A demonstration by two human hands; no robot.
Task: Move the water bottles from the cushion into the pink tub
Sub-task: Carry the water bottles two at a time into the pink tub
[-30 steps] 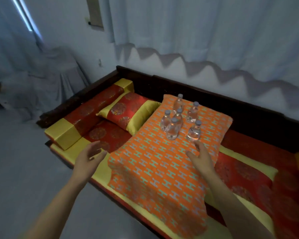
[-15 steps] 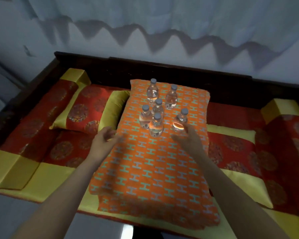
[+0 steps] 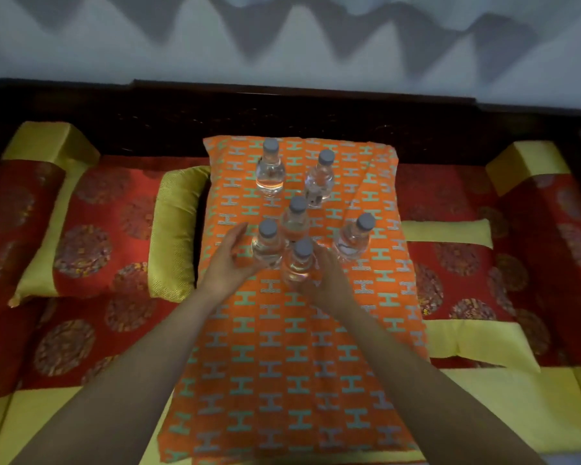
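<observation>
Six water bottles (image 3: 295, 209) are standing mid-cushion (image 3: 282, 364). The nearest two are being cupped by the left hand (image 3: 230, 263) and right hand (image 3: 322, 276), not yet clasped, for lifting together; the pink tub is unseen.

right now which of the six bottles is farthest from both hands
The back-left bottle, standing at the cushion's far edge; the other five stand nearer the hands.

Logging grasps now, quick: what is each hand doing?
Left hand: open, curled beside the near-left bottle, not closed on it.
Right hand: wrapping the nearest bottle; grip cannot be told.
</observation>
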